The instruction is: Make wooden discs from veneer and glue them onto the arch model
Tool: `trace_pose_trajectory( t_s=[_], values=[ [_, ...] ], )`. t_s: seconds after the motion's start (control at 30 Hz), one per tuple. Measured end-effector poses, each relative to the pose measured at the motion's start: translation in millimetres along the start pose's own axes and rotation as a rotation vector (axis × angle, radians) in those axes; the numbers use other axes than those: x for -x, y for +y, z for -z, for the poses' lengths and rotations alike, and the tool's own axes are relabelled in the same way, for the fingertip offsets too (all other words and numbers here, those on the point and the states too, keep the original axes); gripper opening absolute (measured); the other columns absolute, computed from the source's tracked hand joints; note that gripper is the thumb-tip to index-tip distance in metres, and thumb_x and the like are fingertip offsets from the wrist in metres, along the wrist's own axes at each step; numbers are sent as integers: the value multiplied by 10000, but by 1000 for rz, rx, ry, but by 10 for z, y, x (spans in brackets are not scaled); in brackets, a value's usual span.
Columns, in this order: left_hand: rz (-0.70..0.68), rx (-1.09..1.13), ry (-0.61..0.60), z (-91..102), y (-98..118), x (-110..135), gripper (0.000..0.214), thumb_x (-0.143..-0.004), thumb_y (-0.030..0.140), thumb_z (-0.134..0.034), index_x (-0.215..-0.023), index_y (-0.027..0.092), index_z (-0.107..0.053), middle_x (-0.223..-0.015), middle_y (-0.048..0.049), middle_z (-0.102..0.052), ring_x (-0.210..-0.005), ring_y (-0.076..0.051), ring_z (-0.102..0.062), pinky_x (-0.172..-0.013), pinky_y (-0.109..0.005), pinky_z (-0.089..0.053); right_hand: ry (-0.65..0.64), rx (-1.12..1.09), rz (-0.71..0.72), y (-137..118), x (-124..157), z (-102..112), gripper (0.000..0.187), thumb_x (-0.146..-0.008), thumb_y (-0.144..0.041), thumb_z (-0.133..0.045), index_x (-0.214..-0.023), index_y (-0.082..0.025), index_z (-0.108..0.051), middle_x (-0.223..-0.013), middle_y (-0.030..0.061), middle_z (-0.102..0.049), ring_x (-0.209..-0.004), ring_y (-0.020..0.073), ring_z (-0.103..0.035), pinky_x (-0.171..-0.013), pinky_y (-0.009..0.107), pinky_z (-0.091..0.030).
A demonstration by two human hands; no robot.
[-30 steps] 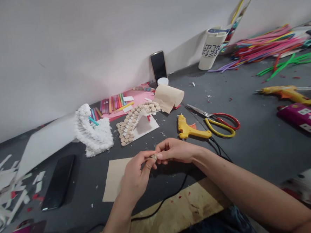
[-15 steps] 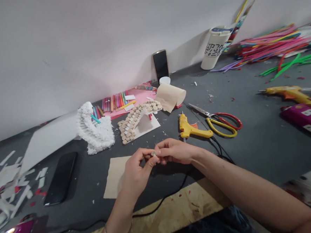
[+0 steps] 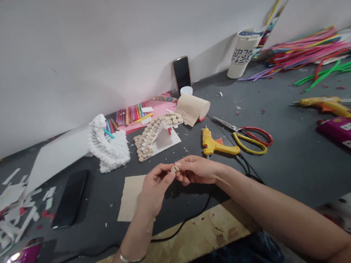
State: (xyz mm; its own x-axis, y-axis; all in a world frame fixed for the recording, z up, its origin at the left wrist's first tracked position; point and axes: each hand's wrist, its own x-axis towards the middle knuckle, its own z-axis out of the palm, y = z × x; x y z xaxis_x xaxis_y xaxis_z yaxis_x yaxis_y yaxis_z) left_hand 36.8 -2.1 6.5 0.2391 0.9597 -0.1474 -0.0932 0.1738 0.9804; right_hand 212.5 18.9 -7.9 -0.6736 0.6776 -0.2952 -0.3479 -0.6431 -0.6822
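Between the fingertips of both hands is a small crumpled beige piece (image 3: 174,169), perhaps paper or cloth. My left hand (image 3: 156,188) pinches it from the left, and my right hand (image 3: 194,169) pinches it from the right. A flat beige sheet with jagged edges (image 3: 129,198) lies partly under my left hand. Just beyond my hands stands a small arched model (image 3: 158,134) covered in beige pebble-like pieces on a white base. To its left is a fluffy white stepped model (image 3: 109,147). A yellow glue gun (image 3: 218,145) lies beyond my right hand.
Scissors with red and yellow handles (image 3: 250,137) lie right of the glue gun. A rolled beige sheet (image 3: 193,108), an upright phone (image 3: 182,73) and a white tumbler (image 3: 242,55) stand farther back. A black phone (image 3: 71,198) and white scraps (image 3: 12,213) are left. A cable (image 3: 181,228) crosses the front.
My fingers have shifted slightly on the small beige piece, and more of it now shows, looking folded or crumpled. The things on the table stay where they were.
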Motion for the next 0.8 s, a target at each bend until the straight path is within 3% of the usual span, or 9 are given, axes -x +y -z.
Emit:
trace_pose_trajectory(
  t_s=[0.13, 0.27, 0.37, 0.47, 0.63, 0.8],
  values=[
    [114, 179, 38, -66, 21, -4, 243, -704, 324, -801, -762, 150, -642, -627, 18, -603, -531, -44, -469, -501, -147, -354, 88, 141, 78, 32, -35, -19, 500, -681, -601, -758, -697, -123, -610, -609, -25, -578, -511, 47, -477, -530, 200, -364],
    [233, 358, 17, -93, 45, -25, 246, -724, 305, -778, -734, 145, -592, -578, 43, -525, -487, -28, -407, -443, -133, -279, 278, 275, 320, 59, -63, -44, 434, -683, -541, -777, -711, -148, -595, -628, -43, -571, -555, 58, -474, -552, 209, -357],
    [310, 500, 49, -93, 48, -43, 267, -686, 283, -801, -727, 129, -588, -656, 36, -535, -509, -18, -431, -437, -128, -295, 266, 290, 411, 66, -64, -45, 357, -737, -484, -750, -793, -152, -631, -720, -21, -626, -610, 72, -506, -611, 227, -399],
    [356, 572, 72, -88, 46, -53, 254, -679, 255, -803, -746, 116, -602, -678, 34, -536, -513, -15, -437, -437, -126, -317, 246, 318, 402, 70, -64, -35, 317, -770, -453, -728, -837, -153, -651, -754, -4, -651, -631, 81, -533, -638, 237, -432],
    [364, 560, 45, -85, 39, -52, 243, -687, 253, -798, -776, 118, -616, -672, 32, -535, -538, -23, -453, -452, -124, -338, 277, 362, 405, 83, -73, -31, 355, -714, -414, -780, -943, -170, -660, -838, 22, -696, -756, 131, -634, -749, 279, -504],
    [253, 347, 67, -105, 27, -36, 244, -682, 265, -804, -751, 142, -603, -594, 41, -549, -530, -36, -471, -476, -126, -347, 288, 454, 449, 90, -65, -18, 296, -750, -421, -745, -903, -172, -704, -809, 26, -702, -733, 139, -635, -741, 286, -501]
  ],
)
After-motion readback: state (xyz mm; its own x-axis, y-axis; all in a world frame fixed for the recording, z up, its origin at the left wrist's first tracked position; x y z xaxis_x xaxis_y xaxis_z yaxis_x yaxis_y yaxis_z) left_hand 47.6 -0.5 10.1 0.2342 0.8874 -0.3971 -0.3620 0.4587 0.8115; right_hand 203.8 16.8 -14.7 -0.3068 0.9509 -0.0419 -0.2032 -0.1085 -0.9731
